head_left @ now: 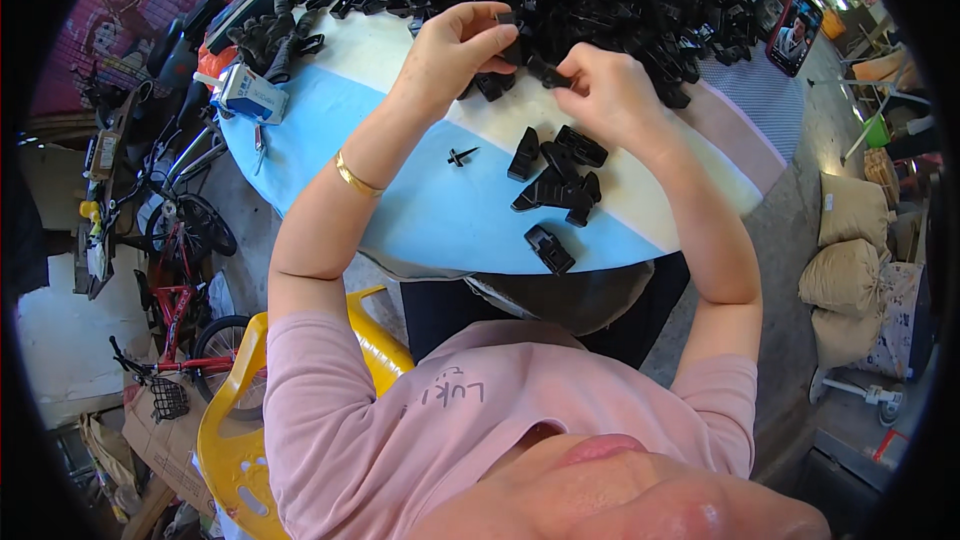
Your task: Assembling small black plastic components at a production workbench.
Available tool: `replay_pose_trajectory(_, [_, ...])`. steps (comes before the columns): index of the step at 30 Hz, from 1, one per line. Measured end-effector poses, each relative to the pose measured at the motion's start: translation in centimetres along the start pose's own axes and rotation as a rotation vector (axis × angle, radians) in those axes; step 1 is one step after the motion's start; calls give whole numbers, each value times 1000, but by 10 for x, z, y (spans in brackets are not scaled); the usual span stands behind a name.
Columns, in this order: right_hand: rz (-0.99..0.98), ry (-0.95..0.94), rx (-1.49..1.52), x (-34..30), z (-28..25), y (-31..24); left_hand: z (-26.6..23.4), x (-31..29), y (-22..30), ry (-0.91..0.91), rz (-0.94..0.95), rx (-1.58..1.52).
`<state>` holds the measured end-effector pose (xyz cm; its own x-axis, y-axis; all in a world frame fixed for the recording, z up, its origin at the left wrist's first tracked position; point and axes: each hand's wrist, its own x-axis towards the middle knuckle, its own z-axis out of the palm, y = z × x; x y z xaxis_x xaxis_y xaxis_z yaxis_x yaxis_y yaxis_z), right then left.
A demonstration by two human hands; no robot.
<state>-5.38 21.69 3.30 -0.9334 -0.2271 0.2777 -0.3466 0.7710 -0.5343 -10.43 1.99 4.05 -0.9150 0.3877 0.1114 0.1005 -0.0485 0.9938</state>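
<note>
My left hand (pixel 462 40) is closed around a black plastic part (pixel 508 40), pinched between thumb and fingers near the edge of a large heap. My right hand (pixel 612 88), just to the right, grips another small black plastic piece (pixel 546 71) by its end; the two pieces are apart. Nearer to me on the cloth lies a loose group of several black plastic parts (pixel 560 172). One more black part (pixel 549 249) sits alone close to the table's front edge. A thin, small black piece (pixel 462 156) lies left of the group.
The heap of black plastic parts (pixel 620 0) covers the far side of the striped tablecloth (pixel 400 180). A propped phone (pixel 795 32) stands at the right edge. At the left edge are a blue-white carton (pixel 252 94) and dark gloves (pixel 275 40). A yellow chair (pixel 235 430) is at lower left.
</note>
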Motion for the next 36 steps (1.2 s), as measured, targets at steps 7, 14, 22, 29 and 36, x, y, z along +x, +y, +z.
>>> replay_pose_trajectory(7, [-57, 326, 302, 0, 1, -4, 16, -8, -5, -70, -108, -263])
replay_pose_trajectory(14, [-416, 475, -146, -2, 0, -3, 19, -11, -3, -102, -176, -422])
replay_pose_trajectory(22, [-518, 519, -267, -6, -5, -7, 20, -10, -5, -137, -124, -438])
replay_pose_trajectory(29, [-612, 403, -286, -10, 2, -17, 24, -12, -5, -66, -113, -445])
replay_pose_trajectory(36, [-398, 435, 266, 1, -9, 1, 28, -19, -1, -190, 179, -7])
